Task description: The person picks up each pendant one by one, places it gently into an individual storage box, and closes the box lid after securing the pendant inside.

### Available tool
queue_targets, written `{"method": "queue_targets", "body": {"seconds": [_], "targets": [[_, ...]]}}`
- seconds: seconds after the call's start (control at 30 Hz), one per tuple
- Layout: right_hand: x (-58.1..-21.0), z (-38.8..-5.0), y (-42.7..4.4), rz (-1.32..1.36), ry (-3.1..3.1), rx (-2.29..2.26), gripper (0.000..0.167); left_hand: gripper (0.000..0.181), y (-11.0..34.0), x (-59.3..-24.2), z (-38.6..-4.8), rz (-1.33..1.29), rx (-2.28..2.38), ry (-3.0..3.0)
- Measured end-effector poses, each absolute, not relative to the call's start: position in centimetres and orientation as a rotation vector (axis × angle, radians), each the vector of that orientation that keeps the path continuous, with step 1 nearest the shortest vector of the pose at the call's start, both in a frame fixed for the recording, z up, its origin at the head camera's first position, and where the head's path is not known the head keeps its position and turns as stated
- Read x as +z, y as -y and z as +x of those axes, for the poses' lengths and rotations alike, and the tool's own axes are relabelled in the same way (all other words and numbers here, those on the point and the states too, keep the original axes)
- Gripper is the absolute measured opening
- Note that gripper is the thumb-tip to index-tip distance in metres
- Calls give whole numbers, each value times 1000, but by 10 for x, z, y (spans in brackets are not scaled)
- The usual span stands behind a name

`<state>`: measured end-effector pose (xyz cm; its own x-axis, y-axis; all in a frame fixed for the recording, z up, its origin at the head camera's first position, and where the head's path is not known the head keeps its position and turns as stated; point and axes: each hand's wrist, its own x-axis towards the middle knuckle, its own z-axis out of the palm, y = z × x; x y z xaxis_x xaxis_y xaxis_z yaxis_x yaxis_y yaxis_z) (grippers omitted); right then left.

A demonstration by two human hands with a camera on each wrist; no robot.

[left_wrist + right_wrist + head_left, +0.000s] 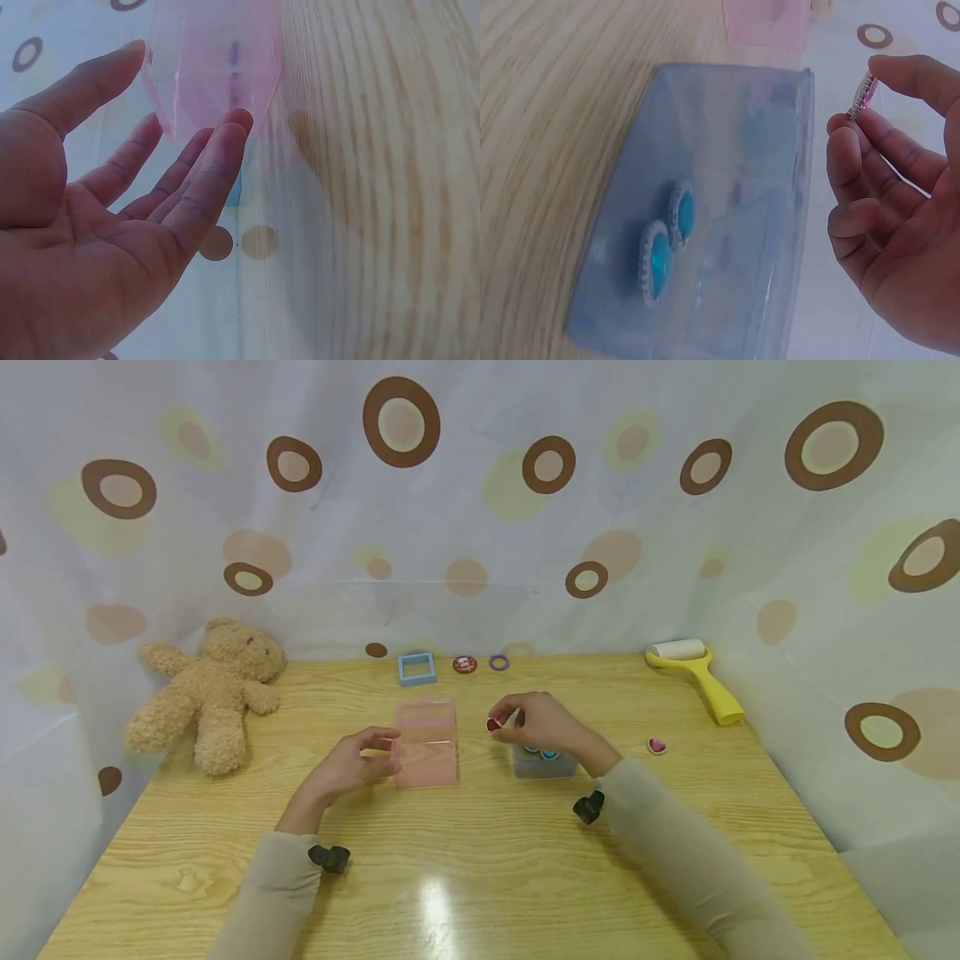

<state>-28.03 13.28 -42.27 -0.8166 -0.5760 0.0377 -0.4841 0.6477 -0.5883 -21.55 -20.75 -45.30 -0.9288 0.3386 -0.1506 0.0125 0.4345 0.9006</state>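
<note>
My right hand (546, 725) pinches a dark pink gem (492, 725) with a pale beaded rim between thumb and fingertips. In the right wrist view this gem (863, 96) is seen edge-on. The hand is above a translucent blue-grey box (543, 768), partly covering it from the head camera. Two blue oval gems (660, 262) with beaded rims lie inside that box. Beside a translucent pink box (426, 764), my left hand (351, 770) has its fingers loosely spread around the left edge; whether they touch it I cannot tell.
A pink heart-shaped gem (657, 746) lies right of the blue-grey box. Along the back are a light blue square frame (402, 671), a red round piece (464, 665) and a purple ring (491, 662). A teddy bear (219, 693) leans at left; a yellow-handled roller (712, 687) lies at right.
</note>
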Motion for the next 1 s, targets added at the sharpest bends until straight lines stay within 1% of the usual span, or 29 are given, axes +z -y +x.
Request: {"method": "queue_targets", "body": {"seconds": [0.37, 0.67, 1.0], "targets": [[-425, -278, -105, -954, -2672, -879, 30, 57, 205, -452, -215, 271, 1498, -2381], [-427, -277, -81, -1033, -2657, -865, 29, 57, 205, -451, -215, 269, 1521, -2370], [-437, -278, -56, -1082, -2596, -816, 21, 57, 204, -450, -214, 260, 1529, -2365]]}}
